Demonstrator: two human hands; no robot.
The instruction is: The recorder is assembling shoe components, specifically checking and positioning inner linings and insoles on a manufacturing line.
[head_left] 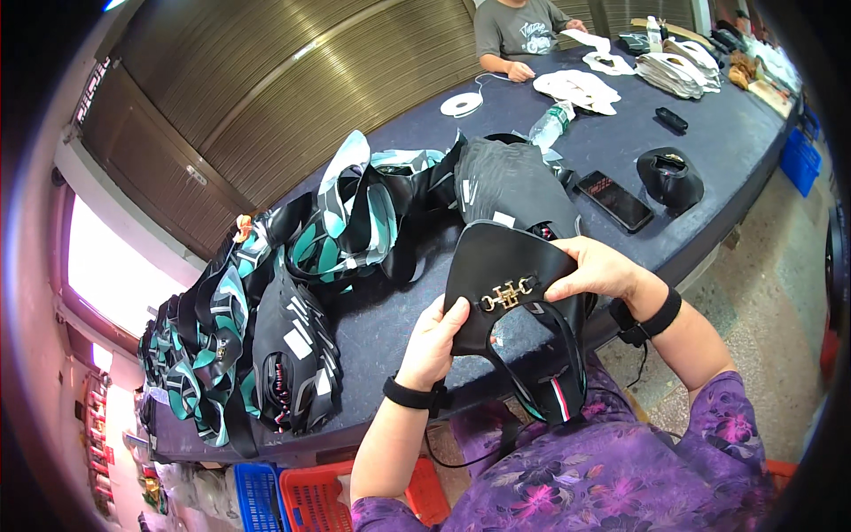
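A black shoe upper [501,257] with a gold horsebit-style ornament is held between my two hands over the table's near edge. My left hand [430,344] grips its left side, thumb on top beside the ornament. At its right edge, my right hand [601,268] pinches it with the thumb on the front face. The upper's open back hangs toward me, showing a teal lining and a small striped tab. Just beyond it lies a stack of dark grey upper pieces [505,182]. To the right of that stack, another black upper [671,180] with a gold ornament stands on the table.
Black and teal uppers [213,324] heap along the table's left, beside another dark stack [301,341]. A phone [615,200], plastic bottle [550,127] and white tape roll [462,105] lie beyond. Across the table, a person [523,35] handles white pieces. Red [312,501] and blue baskets [257,498] stand below.
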